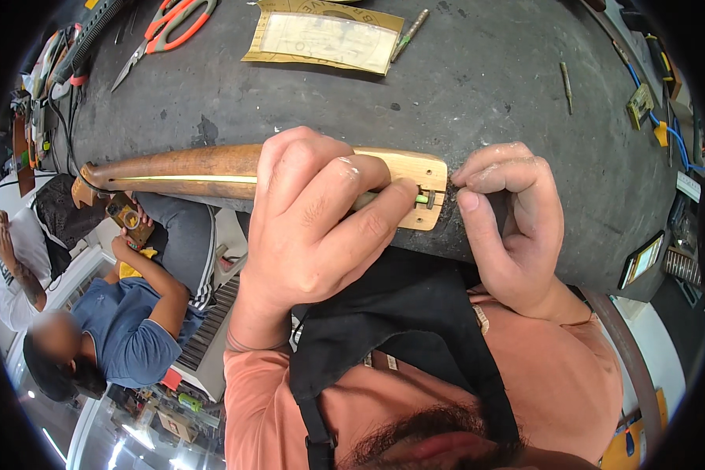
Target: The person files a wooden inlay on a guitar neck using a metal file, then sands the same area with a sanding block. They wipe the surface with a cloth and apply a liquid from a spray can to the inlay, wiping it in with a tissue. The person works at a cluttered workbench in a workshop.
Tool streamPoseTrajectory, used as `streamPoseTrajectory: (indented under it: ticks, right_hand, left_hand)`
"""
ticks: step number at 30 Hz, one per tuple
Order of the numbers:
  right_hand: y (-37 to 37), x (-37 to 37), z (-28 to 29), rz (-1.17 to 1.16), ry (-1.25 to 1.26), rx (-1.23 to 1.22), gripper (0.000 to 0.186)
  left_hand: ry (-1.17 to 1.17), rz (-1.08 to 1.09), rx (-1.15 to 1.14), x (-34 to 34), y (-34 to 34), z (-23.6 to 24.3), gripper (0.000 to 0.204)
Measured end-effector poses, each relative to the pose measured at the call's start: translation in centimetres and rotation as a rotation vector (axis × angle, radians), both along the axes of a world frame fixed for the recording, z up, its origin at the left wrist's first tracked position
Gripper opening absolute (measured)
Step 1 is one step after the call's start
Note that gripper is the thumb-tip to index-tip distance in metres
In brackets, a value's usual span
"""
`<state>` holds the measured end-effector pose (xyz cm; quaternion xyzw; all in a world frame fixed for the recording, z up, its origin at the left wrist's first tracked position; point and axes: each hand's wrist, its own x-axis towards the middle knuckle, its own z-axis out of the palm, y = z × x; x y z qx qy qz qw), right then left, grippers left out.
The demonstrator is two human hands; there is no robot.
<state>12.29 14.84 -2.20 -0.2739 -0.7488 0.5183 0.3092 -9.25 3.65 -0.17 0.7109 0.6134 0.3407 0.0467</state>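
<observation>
A brown wooden guitar neck [188,163] lies across the bench, its pale, squared heel [415,166] to the right. A light strip runs along its middle. My left hand [313,207] is over the neck near the heel, fingers closed in a pinch. A slim green rod [421,199] shows past its fingertips, ending at a small dark metal piece in the heel's slot; the hand covers the rest. Just right of the heel is my right hand [517,223], thumb and fingers curled together. Anything tiny between them is too small to make out.
Orange-handled scissors [168,31], a paper packet [325,39] and thin tools [410,35] lie at the bench's far side. A phone [642,258] rests at the right edge. Dust speckles the dark bench top. At left, a person in blue [133,313] sits close by.
</observation>
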Motion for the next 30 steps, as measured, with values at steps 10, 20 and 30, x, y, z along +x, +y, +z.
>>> streamPoseTrajectory:
  ticks: [10,20,30]
  right_hand:
    - [0.3,-0.3,0.2,0.029,-0.005,0.088,0.023]
    - [0.2,-1.0,0.6,0.076,-0.059,0.250,0.029]
    - [0.2,-1.4,0.3,0.118,-0.110,0.365,0.032]
  left_hand:
    - [0.123,0.138,0.265,-1.5,-1.9,2.3,0.023]
    - [0.088,0.044,0.071,-1.5,-2.0,-0.9,0.041]
    - [0.082,0.094,0.097,-1.8,-2.6,-1.1,0.038]
